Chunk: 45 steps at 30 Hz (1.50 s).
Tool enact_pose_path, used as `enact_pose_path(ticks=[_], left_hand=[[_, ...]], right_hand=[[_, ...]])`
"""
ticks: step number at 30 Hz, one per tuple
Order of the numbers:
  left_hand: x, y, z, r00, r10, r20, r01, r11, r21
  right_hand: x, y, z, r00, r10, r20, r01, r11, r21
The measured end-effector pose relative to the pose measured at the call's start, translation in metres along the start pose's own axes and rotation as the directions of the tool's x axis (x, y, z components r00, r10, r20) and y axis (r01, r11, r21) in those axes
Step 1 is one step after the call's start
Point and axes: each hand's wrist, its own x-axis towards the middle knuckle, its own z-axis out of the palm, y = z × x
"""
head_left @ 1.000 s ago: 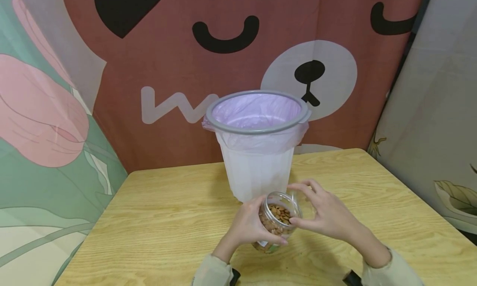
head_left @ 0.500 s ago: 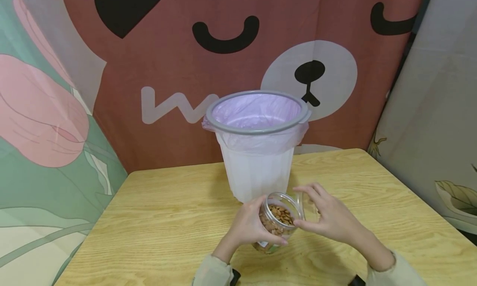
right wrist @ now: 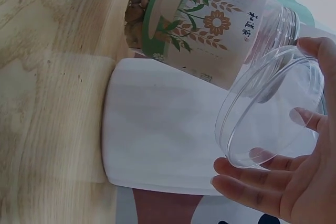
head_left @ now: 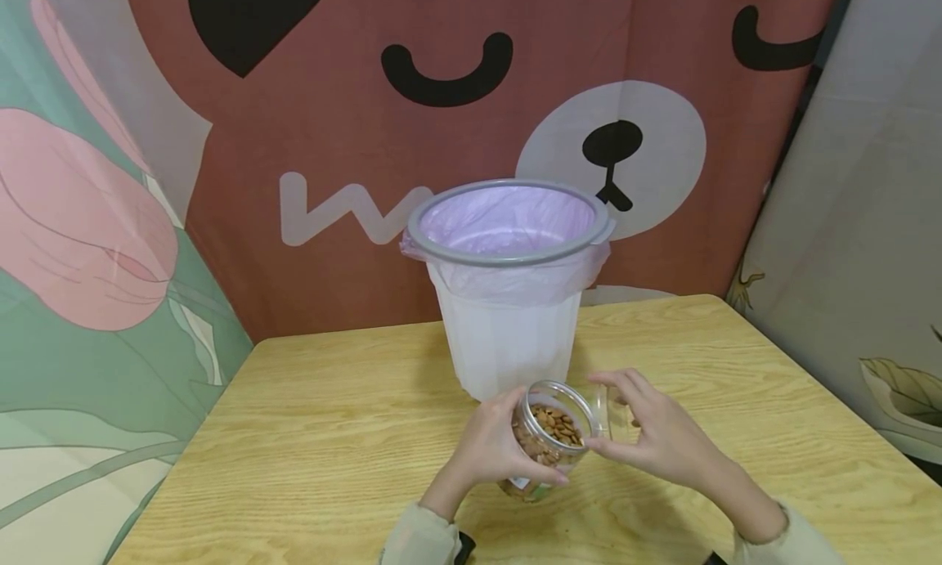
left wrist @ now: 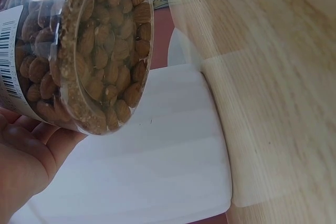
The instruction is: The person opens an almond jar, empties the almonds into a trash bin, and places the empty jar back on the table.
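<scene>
My left hand (head_left: 495, 442) grips a clear jar (head_left: 524, 438) of almonds (head_left: 557, 425), its open mouth tilted up and to the right. In the left wrist view the jar's base shows packed almonds (left wrist: 110, 51) and a barcode label (left wrist: 9, 56). A printed label (right wrist: 205, 30) with a flower faces the right wrist camera. Just right of the jar's mouth, my right hand (head_left: 658, 434) holds a clear round lid (right wrist: 273, 108) between thumb and fingers. The lid is off the jar and overlaps its threaded neck in the right wrist view.
A white bin (head_left: 508, 336) with a grey rim and a pale purple bag (head_left: 508, 217) stands right behind the jar on the wooden table (head_left: 331, 434). Behind the table hangs a curtain (head_left: 331, 115) with a bear print.
My right hand has moved a little to the right with the lid, widening the gap from the jar's mouth. The left hand and the jar have stayed nearly still.
</scene>
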Motion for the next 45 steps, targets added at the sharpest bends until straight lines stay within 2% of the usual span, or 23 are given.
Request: enact_pose_path(ticks=[12, 21, 26, 33, 39, 45], left_hand=[[0.0, 0.001, -0.001, 1.0, -0.004, -0.002, 0.004, 1.0, -0.006], [0.0, 0.001, -0.002, 1.0, -0.001, -0.002, 0.001, 1.0, -0.005], [0.0, 0.001, -0.002, 1.0, 0.005, -0.005, -0.005, 1.0, 0.001], [0.0, 0.002, -0.001, 1.0, 0.002, 0.0, -0.002, 1.0, 0.006], [0.0, 0.002, -0.001, 1.0, -0.005, 0.0, 0.005, 1.0, 0.014], [0.0, 0.002, 0.0, 1.0, -0.013, 0.005, 0.013, 1.0, 0.002]], right_hand=[[-0.008, 0.006, 0.002, 1.0, 0.0, -0.012, 0.0, 1.0, 0.008], [-0.013, 0.009, 0.002, 0.999, 0.037, 0.018, -0.037, 0.999, 0.012], [-0.014, 0.012, 0.003, 1.0, 0.011, 0.005, -0.01, 0.999, -0.035], [-0.019, 0.015, 0.004, 0.999, 0.035, 0.016, -0.034, 0.997, -0.074], [-0.023, 0.019, 0.004, 1.0, 0.023, 0.001, -0.023, 0.995, -0.096], [-0.028, 0.021, 0.005, 0.998, 0.068, 0.004, -0.068, 0.993, -0.102]])
